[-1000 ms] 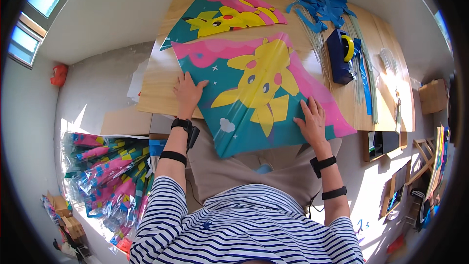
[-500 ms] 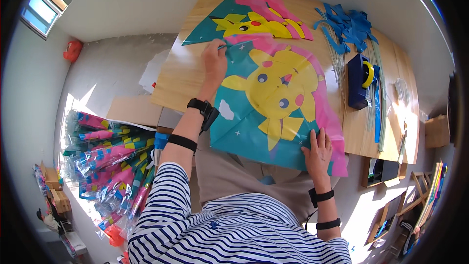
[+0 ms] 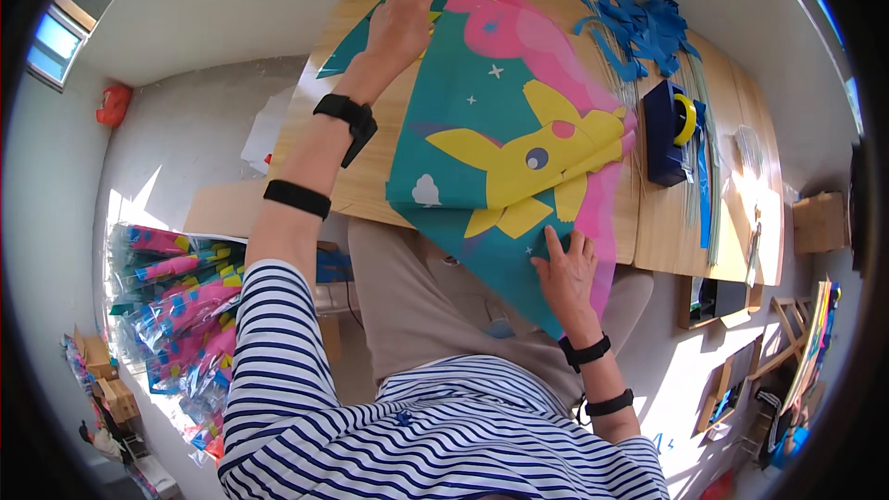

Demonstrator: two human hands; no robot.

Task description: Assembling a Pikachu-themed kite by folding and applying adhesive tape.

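A thin teal and pink printed sheet (image 3: 454, 130) with a yellow cartoon animal lies on the table, creased diagonally so part of the animal is folded over. Its lower part hangs past the table's near edge over my lap. At the far left, my left hand (image 3: 400, 26) has its fingers closed on the sheet's far part. My right hand (image 3: 567, 273) rests on the near right part, palm down with fingers apart. Beyond my left hand, a second similar sheet (image 3: 347, 48) lies partly hidden under the first.
On the table's right stand a dark blue tape dispenser (image 3: 663, 134) with a yellow ring, a heap of blue strips (image 3: 648, 28) and several thin rods (image 3: 718, 167). Plastic-wrapped colourful bundles (image 3: 176, 306) lie on the floor to my left. A cardboard box (image 3: 820, 222) is at far right.
My left hand has moved far and slightly left, drawing the sheet with it. The sheet, earlier spread out, now folds diagonally across the animal. My right hand has shifted slightly left and nearer.
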